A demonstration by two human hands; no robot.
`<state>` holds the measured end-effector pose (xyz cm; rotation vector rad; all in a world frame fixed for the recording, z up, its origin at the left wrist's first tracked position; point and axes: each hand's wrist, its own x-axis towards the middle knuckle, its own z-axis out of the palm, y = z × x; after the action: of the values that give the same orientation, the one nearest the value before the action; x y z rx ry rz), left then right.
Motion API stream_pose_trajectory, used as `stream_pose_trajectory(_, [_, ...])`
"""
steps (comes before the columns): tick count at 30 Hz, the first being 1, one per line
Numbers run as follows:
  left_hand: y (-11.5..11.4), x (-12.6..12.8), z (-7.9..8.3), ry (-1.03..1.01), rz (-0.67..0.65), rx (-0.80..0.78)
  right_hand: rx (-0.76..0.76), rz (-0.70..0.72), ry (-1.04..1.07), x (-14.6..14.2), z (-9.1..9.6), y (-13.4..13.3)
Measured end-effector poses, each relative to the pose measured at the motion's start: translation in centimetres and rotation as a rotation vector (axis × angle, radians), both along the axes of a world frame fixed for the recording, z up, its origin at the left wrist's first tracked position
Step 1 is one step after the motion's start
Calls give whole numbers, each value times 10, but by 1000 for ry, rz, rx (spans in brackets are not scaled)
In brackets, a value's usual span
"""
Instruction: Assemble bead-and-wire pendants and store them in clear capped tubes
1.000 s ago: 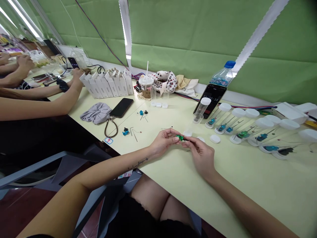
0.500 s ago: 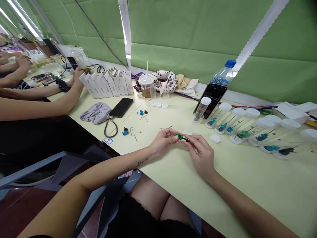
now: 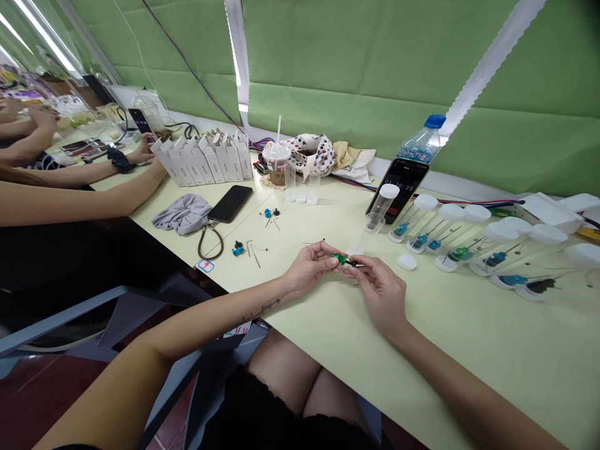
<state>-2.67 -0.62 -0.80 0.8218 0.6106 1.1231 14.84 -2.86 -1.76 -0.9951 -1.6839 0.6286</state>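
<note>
A: What's the L hand holding?
B: It's pinching a green pc over the worktop; the R hand is gripping a black pc at its end.
A: What's standing in the way?
B: White cap is lying near R hand; capped tubes are standing R, one partly hiding a propped phone. Blue pcs are lying L.

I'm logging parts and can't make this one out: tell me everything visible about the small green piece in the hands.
The small green piece looks slightly shiny; metal or plastic, I can't tell. The left hand pinches it, hiding part. A slim black part runs from its right side to the fingertips of the right hand. It is held over the pale table; finer details are too small to make out.
</note>
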Motion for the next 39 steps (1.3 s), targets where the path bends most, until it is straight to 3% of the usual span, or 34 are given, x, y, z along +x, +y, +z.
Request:
stream_pose_trajectory(19, [0, -1, 0, 13, -7, 7, -160, 4, 110, 0, -6, 1])
stream_pose_trajectory(39, [-1, 1, 0, -6, -15, 27, -211, 12, 125, -1, -1, -1])
